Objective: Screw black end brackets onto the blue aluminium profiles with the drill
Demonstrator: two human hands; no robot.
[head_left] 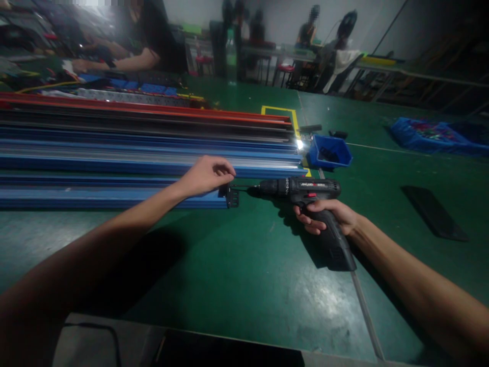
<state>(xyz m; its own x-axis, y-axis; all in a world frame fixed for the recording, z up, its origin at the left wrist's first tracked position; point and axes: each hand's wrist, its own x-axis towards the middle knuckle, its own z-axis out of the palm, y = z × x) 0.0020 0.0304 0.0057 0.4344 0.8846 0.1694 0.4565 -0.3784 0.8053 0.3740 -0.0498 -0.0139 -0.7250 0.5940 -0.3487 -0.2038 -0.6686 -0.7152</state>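
Observation:
My right hand [332, 214] is wrapped round the grip of a black cordless drill [311, 188] that points left. Its thin bit reaches toward a black end cap [233, 198] on the nearest blue metal profile [191, 200]; whether the tip touches cannot be told. Just above that cap, my left hand [208, 175] rests over the profile's end. Its fingers are curled and the thumb meets the forefinger, but anything between them is too small or hidden to make out.
More blue, black and orange profiles [153, 109] lie behind, lengthwise. A blue bin [330, 153] with dark parts stands beyond the drill. A black phone-like slab [433, 211] lies right, below blue trays [428, 135]. A co-worker's arm [133, 61] shows at the back left.

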